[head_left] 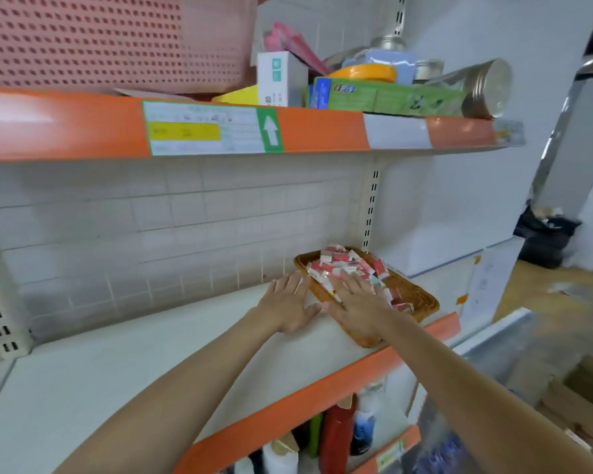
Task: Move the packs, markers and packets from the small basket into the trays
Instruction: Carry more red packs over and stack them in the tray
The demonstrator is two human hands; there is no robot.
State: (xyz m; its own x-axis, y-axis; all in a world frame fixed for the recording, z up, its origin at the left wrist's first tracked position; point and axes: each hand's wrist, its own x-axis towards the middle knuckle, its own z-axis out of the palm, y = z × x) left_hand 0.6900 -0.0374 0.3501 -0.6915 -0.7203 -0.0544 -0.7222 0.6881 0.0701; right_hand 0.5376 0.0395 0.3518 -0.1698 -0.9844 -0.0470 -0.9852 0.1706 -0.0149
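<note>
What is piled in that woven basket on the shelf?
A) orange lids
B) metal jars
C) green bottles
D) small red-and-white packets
D: the wicker basket on the white shelf is heaped with small red-and-white packets, and the right hand lies flat on them.

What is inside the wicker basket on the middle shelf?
The wicker basket holds a heap of small red-and-white packets. The right hand covers its near part; what lies beneath the heap is hidden.

Both hands, left [288,302] and right [358,299], lie flat at the wicker basket [415,292] of packets [343,263].
</note>
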